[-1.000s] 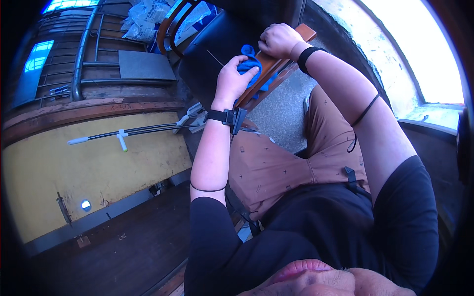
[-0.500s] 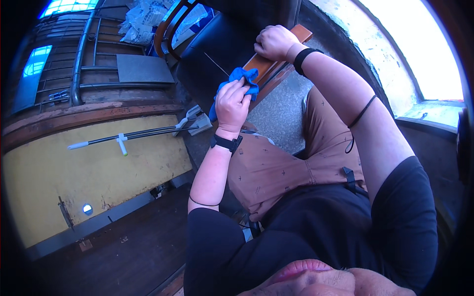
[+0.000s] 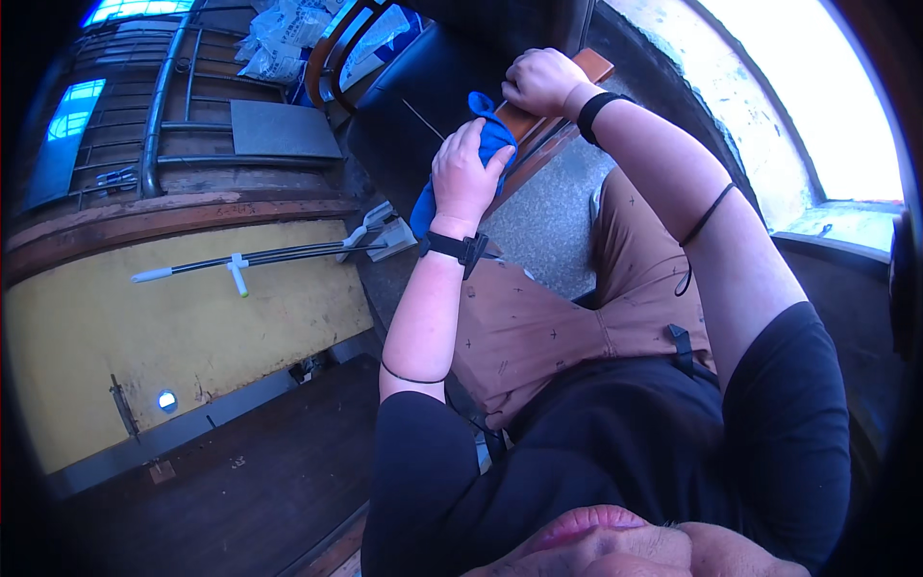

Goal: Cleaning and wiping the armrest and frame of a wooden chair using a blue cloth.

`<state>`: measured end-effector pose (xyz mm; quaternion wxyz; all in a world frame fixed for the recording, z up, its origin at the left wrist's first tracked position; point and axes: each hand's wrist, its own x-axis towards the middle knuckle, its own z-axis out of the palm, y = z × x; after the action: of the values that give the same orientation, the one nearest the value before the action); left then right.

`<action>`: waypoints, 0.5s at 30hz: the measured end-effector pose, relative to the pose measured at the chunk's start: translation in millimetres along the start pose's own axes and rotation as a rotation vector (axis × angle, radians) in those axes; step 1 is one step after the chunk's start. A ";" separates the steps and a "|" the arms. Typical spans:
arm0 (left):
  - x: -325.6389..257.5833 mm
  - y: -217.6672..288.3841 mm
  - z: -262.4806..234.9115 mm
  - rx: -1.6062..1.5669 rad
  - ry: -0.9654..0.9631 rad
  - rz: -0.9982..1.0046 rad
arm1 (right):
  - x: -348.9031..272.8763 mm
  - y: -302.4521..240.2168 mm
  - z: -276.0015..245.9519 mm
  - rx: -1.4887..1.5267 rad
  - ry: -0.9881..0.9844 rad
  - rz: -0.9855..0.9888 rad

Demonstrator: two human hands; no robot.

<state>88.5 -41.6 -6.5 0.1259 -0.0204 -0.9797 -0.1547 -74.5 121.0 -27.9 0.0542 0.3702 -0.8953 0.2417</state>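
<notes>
A varnished orange-brown wooden bar (image 3: 595, 65) slants across the upper middle, beside a black chair seat (image 3: 392, 106). My left hand (image 3: 463, 181) holds a crumpled blue cloth (image 3: 495, 137) against the bar's near-left part. The cloth bunches out past the fingers and hangs down below the palm. Farther along the bar, my right hand (image 3: 543, 84) is closed on it, knuckles up, and its fingertips are hidden from this side.
To the left, a long-handled dustpan and brush set (image 3: 240, 262) lies by a yellow panel (image 3: 279, 308). Behind are a metal rack (image 3: 154, 125), a grey board (image 3: 285, 130) and plastic bags (image 3: 282, 40). A bright window (image 3: 817, 87) is at right.
My left hand has slid slightly to the right with the blue cloth, which now bunches higher and spreads under the palm. My right hand stays almost in place on the bar.
</notes>
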 end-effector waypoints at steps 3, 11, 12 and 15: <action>-7.4 -9.9 -10.2 -0.042 -0.023 -0.091 | 0.3 0.4 -1.8 -0.028 -0.012 -0.009; 0.8 -7.7 -24.3 -0.123 -0.184 -0.305 | -0.4 -0.6 -2.8 -0.032 -0.014 -0.004; 6.6 -3.7 -26.5 -0.123 -0.183 -0.306 | -0.9 -1.1 -2.5 -0.031 -0.014 -0.005; 21.8 3.6 -25.8 -0.192 -0.275 -0.350 | -0.7 -0.8 -1.2 -0.029 0.018 0.009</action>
<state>73.9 -46.2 23.9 -0.0398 0.1168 -0.9571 -0.2622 -73.6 121.6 -26.8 0.0666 0.3630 -0.8999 0.2324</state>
